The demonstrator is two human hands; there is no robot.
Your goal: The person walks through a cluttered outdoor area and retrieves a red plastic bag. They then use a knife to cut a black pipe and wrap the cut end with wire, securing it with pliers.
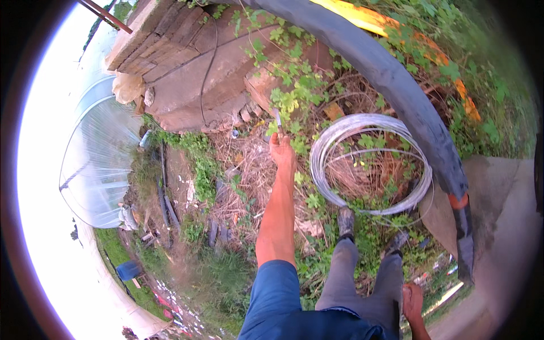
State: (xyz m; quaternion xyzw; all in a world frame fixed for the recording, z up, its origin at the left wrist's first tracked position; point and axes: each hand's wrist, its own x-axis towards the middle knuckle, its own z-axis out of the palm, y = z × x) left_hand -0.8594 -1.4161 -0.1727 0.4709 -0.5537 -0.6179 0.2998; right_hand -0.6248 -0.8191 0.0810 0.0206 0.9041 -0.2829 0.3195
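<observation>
My left hand (282, 149) reaches out in front of me, closed around the handle of a small tool that looks like a knife (278, 118). Its pale blade points away from me, beside green vine leaves (289, 102) and a brick-like block (260, 87). Low at the right, my right hand (412, 301) hangs beside my thigh with its fingers curled; whether anything is inside cannot be seen. A large coil of pale wire or thin tubing (321, 170) lies just beyond my feet, over dry stems and leaves, partly under a thick dark hose or sleeve (408, 89).
A masonry wall or slab (182, 93) stands ahead to the left, with a dark cable (207, 76) hanging over it. Orange-yellow sheeting (429, 55) lies among plants. Plastic-covered tunnel (102, 165), blue barrel (128, 270) and dark pipes (163, 199) are at the left; a concrete surface (501, 191) is at the right.
</observation>
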